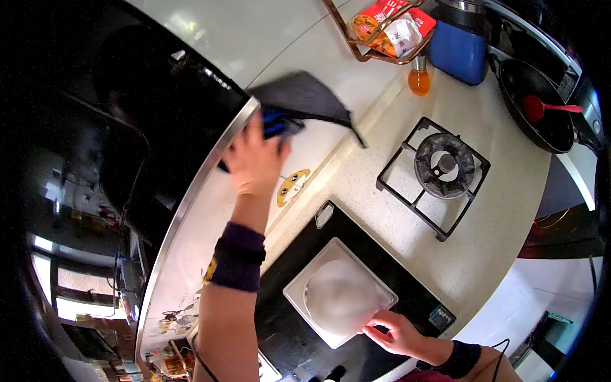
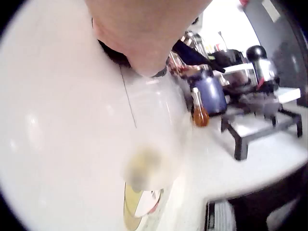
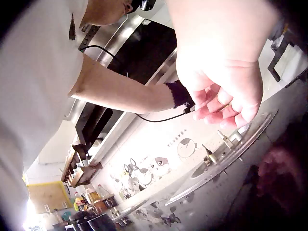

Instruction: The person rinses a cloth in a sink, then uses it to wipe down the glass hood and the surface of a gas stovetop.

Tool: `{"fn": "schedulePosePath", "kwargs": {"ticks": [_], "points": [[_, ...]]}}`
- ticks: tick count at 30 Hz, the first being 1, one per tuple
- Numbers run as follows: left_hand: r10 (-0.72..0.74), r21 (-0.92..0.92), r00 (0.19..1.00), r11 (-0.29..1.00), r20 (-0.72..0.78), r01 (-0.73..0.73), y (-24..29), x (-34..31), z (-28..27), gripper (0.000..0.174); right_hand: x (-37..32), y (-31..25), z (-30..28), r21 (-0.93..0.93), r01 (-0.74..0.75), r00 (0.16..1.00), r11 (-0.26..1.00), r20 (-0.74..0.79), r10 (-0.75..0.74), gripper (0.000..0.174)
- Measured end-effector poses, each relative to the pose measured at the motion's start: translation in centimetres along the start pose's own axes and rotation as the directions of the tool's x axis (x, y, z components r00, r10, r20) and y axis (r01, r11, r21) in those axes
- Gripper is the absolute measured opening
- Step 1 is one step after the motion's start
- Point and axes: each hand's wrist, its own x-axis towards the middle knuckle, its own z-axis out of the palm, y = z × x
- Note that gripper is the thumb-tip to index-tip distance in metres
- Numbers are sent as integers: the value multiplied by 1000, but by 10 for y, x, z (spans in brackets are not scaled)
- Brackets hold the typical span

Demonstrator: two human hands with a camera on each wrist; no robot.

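Observation:
In the head view my left hand (image 1: 258, 159) holds a dark cloth (image 1: 299, 99) at the white tiled wall, beside the range hood's metal edge. Blue shows in the bunched part under the fingers, and a loose flap hangs out to the right, blurred. The left wrist view shows the heel of the hand, with the cloth (image 2: 190, 52) partly hidden behind it. Down at the black cooktop (image 1: 286, 337), my right hand (image 1: 394, 332) is over the corner of a pale square burner tray (image 1: 296, 290), its round middle blurred. Its fingers (image 3: 224, 108) curl loosely, with nothing visible in them.
A second burner with a black pot stand (image 1: 445, 167) is on the counter's right. Behind it are an orange-filled bottle (image 1: 419, 79), a blue container (image 1: 457, 54) and a wire rack (image 1: 356, 51). A black pan (image 1: 525, 111) with a red ladle sits far right.

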Motion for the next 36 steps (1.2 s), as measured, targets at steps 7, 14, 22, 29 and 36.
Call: {"fn": "schedulePosePath", "kwargs": {"ticks": [7,14,22,29,36], "points": [[478,-46,873,879,101,-475,13,-101,89,41,0,-14,-4,5,32,999,999,-2,-32,18],[464,-20,812,872,354,-490,-45,-173,92,37,-12,-18,-19,28,26,999,999,-20,-26,15],[432,2,787,876,441,-482,-72,-207,58,41,-25,-2,-40,128,-85,992,988,-82,96,13],[460,-147,820,887,340,-437,33,-117,69,45,-19,4,-47,41,-70,993,997,-90,74,14],[432,-492,860,830,269,-263,113,-84,79,48,-14,1,-39,11,-112,990,994,-81,112,15]]}}
